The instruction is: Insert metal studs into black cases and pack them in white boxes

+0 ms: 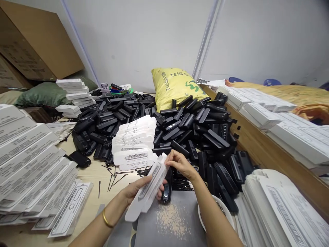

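My left hand is wrapped round a white printed carton, partly flattened and tilted, with a drawing of a long device on its face. The thumb lies on the front, and fingers show behind its right edge. At the carton's upper end, my right hand pinches a flap between thumb and fingers. Just behind the carton lies a black elongated device with a shiny oval patch. A fanned stack of flat white cartons stands beyond my hands.
A large heap of black devices spreads ahead, with a yellow sack behind. Flattened cartons pile at left; more sleeves stand at right. Tan bits cover a grey board beside a white bowl. Filled-looking boxes line a wooden ledge.
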`<state>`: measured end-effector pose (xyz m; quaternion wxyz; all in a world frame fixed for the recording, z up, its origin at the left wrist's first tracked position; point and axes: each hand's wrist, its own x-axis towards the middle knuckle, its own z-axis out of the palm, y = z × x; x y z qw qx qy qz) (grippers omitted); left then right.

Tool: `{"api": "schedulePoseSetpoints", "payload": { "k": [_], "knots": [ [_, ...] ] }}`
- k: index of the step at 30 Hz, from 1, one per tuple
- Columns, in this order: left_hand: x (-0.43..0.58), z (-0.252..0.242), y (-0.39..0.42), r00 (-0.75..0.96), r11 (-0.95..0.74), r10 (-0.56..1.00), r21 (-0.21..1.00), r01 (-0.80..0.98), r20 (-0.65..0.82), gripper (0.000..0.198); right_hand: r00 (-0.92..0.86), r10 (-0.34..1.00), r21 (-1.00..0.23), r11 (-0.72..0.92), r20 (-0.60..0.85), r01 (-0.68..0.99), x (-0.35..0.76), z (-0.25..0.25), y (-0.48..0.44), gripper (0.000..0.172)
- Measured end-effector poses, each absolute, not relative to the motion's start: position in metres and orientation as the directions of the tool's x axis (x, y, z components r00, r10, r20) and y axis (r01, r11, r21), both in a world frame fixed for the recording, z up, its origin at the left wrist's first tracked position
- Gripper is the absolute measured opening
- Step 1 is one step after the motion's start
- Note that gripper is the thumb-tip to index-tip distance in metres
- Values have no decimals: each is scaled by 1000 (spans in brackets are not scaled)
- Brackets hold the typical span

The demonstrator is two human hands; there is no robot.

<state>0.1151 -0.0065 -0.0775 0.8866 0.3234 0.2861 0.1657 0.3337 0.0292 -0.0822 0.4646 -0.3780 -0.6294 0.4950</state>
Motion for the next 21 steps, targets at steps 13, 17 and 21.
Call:
{"api": "schedulePoseSetpoints", "payload": {
  "k": [13, 17, 21],
  "knots": [
    [153, -73, -52, 547, 509, 759, 845, -162, -353, 105, 156, 985, -995, 82, 72, -53, 309, -103, -52, 29],
    [161, -81, -53, 509, 314, 830, 946, -87, -229, 83, 353, 936, -999, 0, -13, -37, 282, -105, -60, 26],
    [165, -88, -61, 442, 319, 853, 948, -22, -277, 80, 291, 950, -964, -34, -113, -262, 277, -105, -65, 28]
  ]
}}
